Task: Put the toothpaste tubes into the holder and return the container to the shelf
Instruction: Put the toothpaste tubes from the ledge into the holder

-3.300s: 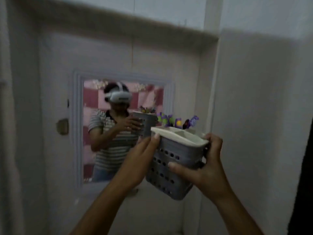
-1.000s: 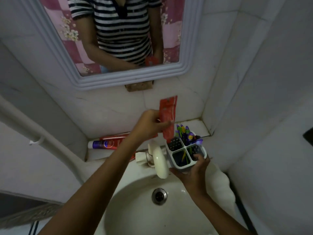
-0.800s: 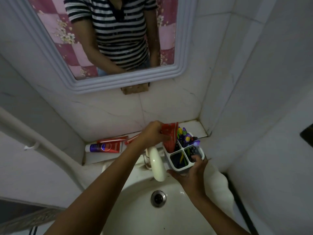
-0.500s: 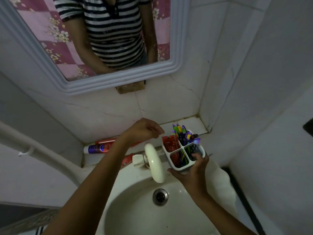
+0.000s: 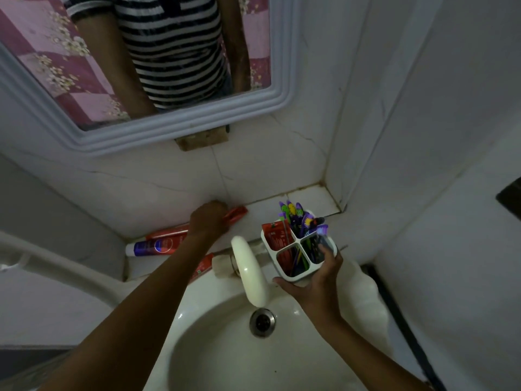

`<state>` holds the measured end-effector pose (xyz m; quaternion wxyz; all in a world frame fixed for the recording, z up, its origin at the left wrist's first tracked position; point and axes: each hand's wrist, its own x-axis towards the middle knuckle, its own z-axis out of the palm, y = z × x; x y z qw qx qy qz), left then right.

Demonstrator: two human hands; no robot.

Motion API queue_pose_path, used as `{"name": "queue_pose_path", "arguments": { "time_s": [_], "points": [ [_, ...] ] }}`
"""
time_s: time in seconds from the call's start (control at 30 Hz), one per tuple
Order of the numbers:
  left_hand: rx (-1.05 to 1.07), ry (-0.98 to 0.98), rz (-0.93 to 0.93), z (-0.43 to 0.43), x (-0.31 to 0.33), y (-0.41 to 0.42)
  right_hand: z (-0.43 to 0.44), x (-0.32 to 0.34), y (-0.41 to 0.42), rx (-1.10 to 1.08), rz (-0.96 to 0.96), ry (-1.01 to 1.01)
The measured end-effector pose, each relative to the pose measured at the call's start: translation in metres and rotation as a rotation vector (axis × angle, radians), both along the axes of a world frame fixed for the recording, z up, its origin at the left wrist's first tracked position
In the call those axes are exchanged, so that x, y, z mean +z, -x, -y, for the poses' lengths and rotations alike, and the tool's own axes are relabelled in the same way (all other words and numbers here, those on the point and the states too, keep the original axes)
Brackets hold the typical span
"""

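My right hand point(image 5: 317, 280) holds a white four-compartment holder point(image 5: 299, 251) above the sink's back rim. A red toothpaste tube point(image 5: 277, 236) stands in its back-left compartment, and several toothbrushes point(image 5: 296, 217) stick out of the back-right one. My left hand point(image 5: 208, 220) rests on the tiled ledge point(image 5: 310, 197), fingers closed around the end of a red toothpaste tube point(image 5: 235, 214) lying there. A blue and red tube point(image 5: 156, 246) lies at the ledge's left end. Another red tube point(image 5: 203, 266) peeks out below my left forearm.
A white tap point(image 5: 249, 273) curves over the white sink point(image 5: 225, 348), just left of the holder. A white-framed mirror point(image 5: 174, 122) hangs on the wall above the ledge, a wooden block point(image 5: 201, 139) under it. A white pipe point(image 5: 56, 266) runs at left.
My left hand lowered a red tube into the holder's back-left compartment, let go, then moved left to the ledge and closed on another red tube. The right hand kept the holder in place.
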<state>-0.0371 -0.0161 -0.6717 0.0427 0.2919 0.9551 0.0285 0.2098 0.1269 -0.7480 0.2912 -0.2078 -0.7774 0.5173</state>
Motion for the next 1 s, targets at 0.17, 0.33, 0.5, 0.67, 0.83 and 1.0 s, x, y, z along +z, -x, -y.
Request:
{"name": "queue_pose_path", "arguments": {
  "time_s": [0.17, 0.33, 0.5, 0.67, 0.83, 1.0],
  "points": [
    [0.035, 0.136, 0.126, 0.002, 0.013, 0.004, 0.003, 0.0, 0.001, -0.012, -0.006, 0.026],
    [0.011, 0.2, 0.157, 0.011, -0.002, -0.002, 0.0, -0.006, 0.001, -0.004, 0.012, -0.014],
    [0.035, 0.18, 0.15, 0.011, -0.011, -0.009, 0.0, -0.004, 0.001, -0.008, 0.011, -0.031],
    [0.033, 0.125, 0.12, 0.016, -0.013, -0.011, 0.0, -0.005, 0.001, -0.017, 0.016, -0.04],
    [0.119, -0.019, 0.051, 0.044, -0.013, -0.007, -0.001, -0.008, 0.0, 0.0, 0.021, -0.042],
    [0.109, 0.335, 0.07, 0.09, -0.009, 0.004, 0.001, -0.006, 0.001, 0.001, 0.009, -0.028]
  ]
}}
